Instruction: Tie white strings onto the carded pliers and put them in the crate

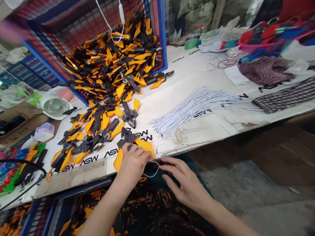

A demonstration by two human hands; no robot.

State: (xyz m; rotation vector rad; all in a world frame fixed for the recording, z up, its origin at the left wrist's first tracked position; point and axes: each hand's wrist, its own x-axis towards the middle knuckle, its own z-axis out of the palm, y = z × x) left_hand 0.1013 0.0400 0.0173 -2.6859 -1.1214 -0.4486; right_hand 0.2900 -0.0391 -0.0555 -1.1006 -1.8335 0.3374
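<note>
**Orange-handled pliers [145,146] held down at the near edge**

The left hand [133,164] curls over them, pressing them to the white table [172,98], seemingly to steady them. Their head points toward the far edge and the blue-framed crate [161,36], handles splayed toward the person along the long axis. Just off the edge, the right hand [184,183] has its fingers spread beside a white cord loop [151,172]; whether it pinches the cord, I cannot tell. A bundle of white cords [197,111] lies toward the table's right.

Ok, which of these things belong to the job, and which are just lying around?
Job: left hand on orange pliers; right hand beside white cord loop; white cord bundle; pliers pile in blue crate.
Lying about: small fan; tape roll; checked cloth.
</note>
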